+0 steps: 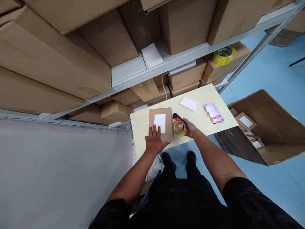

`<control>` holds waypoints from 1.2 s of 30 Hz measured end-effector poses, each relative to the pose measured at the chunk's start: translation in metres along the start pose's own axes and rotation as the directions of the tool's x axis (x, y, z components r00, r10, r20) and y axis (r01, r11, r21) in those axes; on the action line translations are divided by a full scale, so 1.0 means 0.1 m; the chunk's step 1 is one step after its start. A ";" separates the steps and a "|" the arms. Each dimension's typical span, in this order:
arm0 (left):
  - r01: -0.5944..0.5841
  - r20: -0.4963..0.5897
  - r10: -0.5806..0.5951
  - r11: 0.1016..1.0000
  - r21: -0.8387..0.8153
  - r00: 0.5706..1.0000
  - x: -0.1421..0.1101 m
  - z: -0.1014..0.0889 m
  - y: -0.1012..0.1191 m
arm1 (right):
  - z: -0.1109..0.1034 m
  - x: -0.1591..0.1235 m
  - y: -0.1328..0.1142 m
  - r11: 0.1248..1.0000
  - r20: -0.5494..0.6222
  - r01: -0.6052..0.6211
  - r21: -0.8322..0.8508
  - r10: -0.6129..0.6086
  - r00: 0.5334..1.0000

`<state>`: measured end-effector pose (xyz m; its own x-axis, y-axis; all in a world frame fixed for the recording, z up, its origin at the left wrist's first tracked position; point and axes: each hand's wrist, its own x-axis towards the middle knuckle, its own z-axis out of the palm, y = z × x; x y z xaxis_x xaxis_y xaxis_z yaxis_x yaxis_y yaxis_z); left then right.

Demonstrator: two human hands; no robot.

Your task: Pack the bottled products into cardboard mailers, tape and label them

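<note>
A small cardboard box (160,112) with a white label (160,122) on its top lies on the pale table (140,127). My left hand (155,140) rests on the box's near part, fingers stretched out and touching the label's lower edge, thumb toward the right corner. Just right of the box, my right hand (189,128) grips a tape dispenser (180,119) with blue and orange parts and a roll of yellowish clear tape. The dispenser sits close against the box's right side; whether it touches cannot be made out.
On the table's right lie a white box (189,103) and a blurred-out item (213,113). A shelf (162,70) stacked with cartons rises behind, with a yellow tape roll (224,55). A large open carton (281,133) holding labelled small boxes stands on the right.
</note>
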<state>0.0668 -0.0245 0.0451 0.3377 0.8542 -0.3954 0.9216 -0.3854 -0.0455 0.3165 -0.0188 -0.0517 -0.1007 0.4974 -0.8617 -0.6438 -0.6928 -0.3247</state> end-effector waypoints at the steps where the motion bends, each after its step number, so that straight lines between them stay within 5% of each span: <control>1: 0.020 0.006 -0.020 1.000 -0.011 1.000 0.00 0.01 0.04 | -0.01 0.00 -0.03 1.000 -0.003 -0.007 -0.017 0.007 1.000; 6: 0.023 0.029 -0.022 0.999 -0.045 0.999 0.02 0.02 0.03 | -0.14 -0.19 0.14 0.999 0.023 0.008 0.051 -0.010 1.000; 15: 0.039 0.022 -0.037 0.996 -0.075 0.999 0.03 0.08 0.05 | -0.40 -0.83 1.65 0.952 0.105 -0.191 0.240 0.170 0.980; 19: 0.065 0.012 -0.065 0.995 -0.077 0.998 0.04 0.08 0.13 | -0.21 -0.84 1.91 0.933 0.202 -0.247 0.262 0.197 0.959; 23: 0.101 -0.006 -0.103 0.988 -0.118 0.995 -0.01 0.06 0.26 | 0.00 -0.72 1.72 0.930 0.206 -0.175 0.323 0.111 0.972; 28: -0.047 -0.053 0.039 0.984 -0.174 0.998 -0.18 0.08 0.31 | -0.06 -0.47 1.03 0.932 0.107 -0.025 0.362 -0.015 0.994; 33: -0.328 -0.111 0.319 0.942 -0.068 0.941 -0.03 0.08 -0.08 | -0.22 -0.14 0.16 0.993 0.144 -0.102 0.057 0.093 0.985; 36: -0.287 -0.195 0.283 0.958 0.010 0.939 0.18 0.09 -0.30 | -0.22 0.00 -0.14 0.985 0.124 -0.127 -0.118 0.142 0.982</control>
<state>0.0439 -0.0010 0.0307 0.6155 0.7610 -0.2051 0.7841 -0.6177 0.0611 0.3427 -0.0205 -0.0559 -0.2840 0.4548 -0.8441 -0.5321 -0.8071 -0.2559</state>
